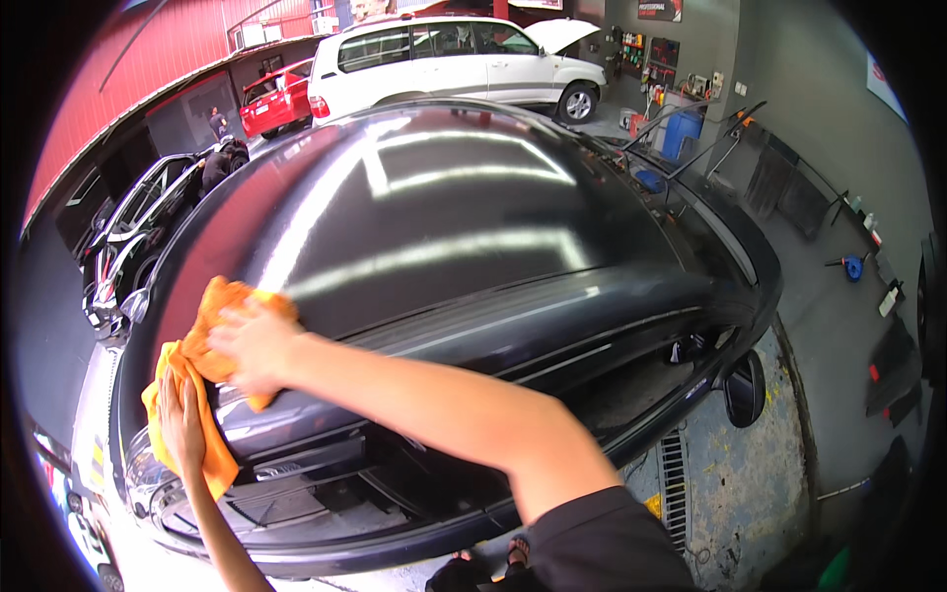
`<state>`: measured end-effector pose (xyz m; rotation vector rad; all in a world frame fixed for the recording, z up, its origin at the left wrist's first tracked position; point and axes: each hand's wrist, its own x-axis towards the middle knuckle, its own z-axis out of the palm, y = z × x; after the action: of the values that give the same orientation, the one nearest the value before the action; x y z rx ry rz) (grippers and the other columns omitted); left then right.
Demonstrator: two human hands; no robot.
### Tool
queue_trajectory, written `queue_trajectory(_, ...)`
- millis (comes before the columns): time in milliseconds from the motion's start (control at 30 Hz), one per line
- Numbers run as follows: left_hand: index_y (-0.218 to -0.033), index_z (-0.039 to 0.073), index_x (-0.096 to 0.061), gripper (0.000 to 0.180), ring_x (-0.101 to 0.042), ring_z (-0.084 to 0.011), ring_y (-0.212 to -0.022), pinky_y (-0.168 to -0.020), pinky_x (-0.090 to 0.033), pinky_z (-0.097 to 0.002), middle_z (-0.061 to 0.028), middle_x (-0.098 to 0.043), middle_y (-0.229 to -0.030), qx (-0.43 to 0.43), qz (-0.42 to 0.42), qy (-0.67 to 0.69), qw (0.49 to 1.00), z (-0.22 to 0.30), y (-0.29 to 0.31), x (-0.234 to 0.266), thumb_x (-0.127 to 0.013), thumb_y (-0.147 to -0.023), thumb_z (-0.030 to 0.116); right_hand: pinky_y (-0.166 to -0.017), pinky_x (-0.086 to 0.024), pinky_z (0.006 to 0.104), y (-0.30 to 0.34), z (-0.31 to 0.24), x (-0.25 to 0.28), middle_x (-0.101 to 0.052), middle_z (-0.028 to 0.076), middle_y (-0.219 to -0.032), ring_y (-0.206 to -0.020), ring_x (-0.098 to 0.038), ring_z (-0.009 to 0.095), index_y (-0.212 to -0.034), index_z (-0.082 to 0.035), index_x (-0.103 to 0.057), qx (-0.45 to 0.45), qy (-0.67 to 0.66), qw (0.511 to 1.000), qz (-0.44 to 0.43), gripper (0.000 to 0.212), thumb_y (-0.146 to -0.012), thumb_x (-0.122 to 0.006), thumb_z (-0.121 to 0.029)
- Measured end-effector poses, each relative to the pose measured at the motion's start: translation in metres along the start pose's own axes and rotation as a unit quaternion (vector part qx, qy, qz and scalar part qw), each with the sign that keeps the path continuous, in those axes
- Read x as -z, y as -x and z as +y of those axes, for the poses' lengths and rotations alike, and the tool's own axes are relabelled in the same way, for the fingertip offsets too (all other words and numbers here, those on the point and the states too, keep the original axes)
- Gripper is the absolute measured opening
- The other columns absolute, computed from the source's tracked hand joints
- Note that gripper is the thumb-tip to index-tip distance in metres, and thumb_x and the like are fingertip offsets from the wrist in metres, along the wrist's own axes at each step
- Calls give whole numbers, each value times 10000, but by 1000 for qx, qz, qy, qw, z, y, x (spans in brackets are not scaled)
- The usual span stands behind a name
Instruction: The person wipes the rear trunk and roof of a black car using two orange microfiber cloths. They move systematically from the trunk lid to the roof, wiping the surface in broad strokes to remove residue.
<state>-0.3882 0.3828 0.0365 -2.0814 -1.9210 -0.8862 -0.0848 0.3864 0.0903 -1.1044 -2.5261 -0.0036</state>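
A glossy black car (473,222) fills the middle of the view, ceiling lights reflected on its roof. At the roof's left end, my right hand (258,345) presses on an orange cloth (222,296). That hand is smeared by motion, but its fingers look spread over the bunched fabric. Just below and to the left, my left hand (181,419) lies flat with fingers stretched out on a second, lighter orange cloth (219,464). This cloth drapes over the car's edge near a clear lamp (148,474). The two cloths touch or overlap.
A side mirror (745,388) juts out at the near right, above a floor drain grate (674,488). Behind stand a white SUV (449,64) with its bonnet up and a red car (276,99). A person (219,168) bends at another car on the left. A blue barrel (681,133) stands far right.
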Motion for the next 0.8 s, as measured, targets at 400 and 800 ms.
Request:
queue_trajectory(400,-1572,65,-556,610,-363,-326,-1614,-1344,-164,-504,-108,-540,-1643,-43,31,64,997,43,29,35,-617,-1013,302,-884,-562,512,245,332,173,-676,219,-1285,-1094,-682,319,-1276,-85,-688,-466,169,868,25,437,-1037,-616,-444)
queue_trajectory(800,-1636,19,-449,624,-323,-354,-1620,-1342,-170,-465,-179,-443,-1701,-24,-1,7,1000,-9,27,49,-511,-1113,353,-1024,-513,513,-110,187,35,-700,147,-1295,-1198,-654,341,-1325,-115,-692,47,100,994,16,541,-916,-682,-469)
